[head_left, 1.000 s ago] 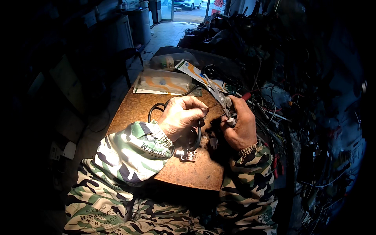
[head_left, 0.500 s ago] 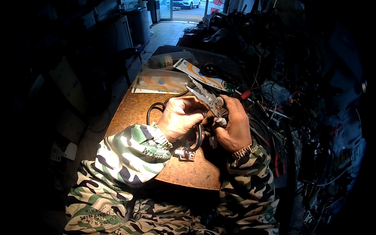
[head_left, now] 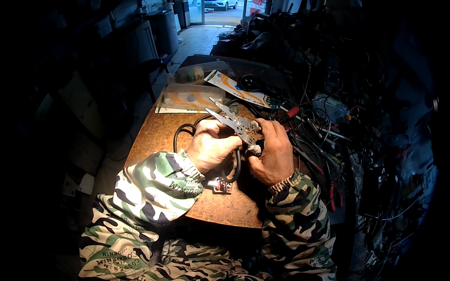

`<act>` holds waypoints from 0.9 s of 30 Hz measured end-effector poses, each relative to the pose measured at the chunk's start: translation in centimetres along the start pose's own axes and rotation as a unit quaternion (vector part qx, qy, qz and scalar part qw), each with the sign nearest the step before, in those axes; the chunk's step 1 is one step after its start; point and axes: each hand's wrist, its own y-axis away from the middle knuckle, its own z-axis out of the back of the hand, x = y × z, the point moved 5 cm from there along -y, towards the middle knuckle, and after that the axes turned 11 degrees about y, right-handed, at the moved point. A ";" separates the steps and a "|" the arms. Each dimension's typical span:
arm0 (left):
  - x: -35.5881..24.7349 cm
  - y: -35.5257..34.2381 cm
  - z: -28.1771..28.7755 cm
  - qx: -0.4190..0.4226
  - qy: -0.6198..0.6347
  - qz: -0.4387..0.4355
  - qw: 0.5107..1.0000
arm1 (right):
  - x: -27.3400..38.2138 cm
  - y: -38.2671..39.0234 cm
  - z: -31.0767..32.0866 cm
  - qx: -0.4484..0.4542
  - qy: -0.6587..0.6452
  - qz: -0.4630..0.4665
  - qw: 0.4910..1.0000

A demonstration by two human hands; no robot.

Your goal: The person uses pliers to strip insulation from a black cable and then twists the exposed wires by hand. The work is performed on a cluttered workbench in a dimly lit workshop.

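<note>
In my right hand is a pair of wire-stripping pliers, its handles gripped between thumb and fingers. The jaws stand apart and point up to the left, above my left hand. That hand is closed, thumb and fingers pressed together on a black cable; the cable's end is hidden by the fingers and pliers. One loop of cable shows left of the hand, another curves down on its right. Below, on the brown table, lies a small metal part with a circuit board.
Behind my hands are a clear plastic box and a white-and-orange card. A red-handled tool lies among tangled wires on the right. Coiled black cable rests farther back.
The pliers have moved left and down, and their jaws now cross over my left hand's fingertips. My right hand has shifted slightly left. My left hand still grips the cable.
</note>
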 end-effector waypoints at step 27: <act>0.6 0.0 -0.5 -0.001 0.005 -0.028 1.000 | 0.0 0.2 0.0 -0.030 0.015 -0.020 0.999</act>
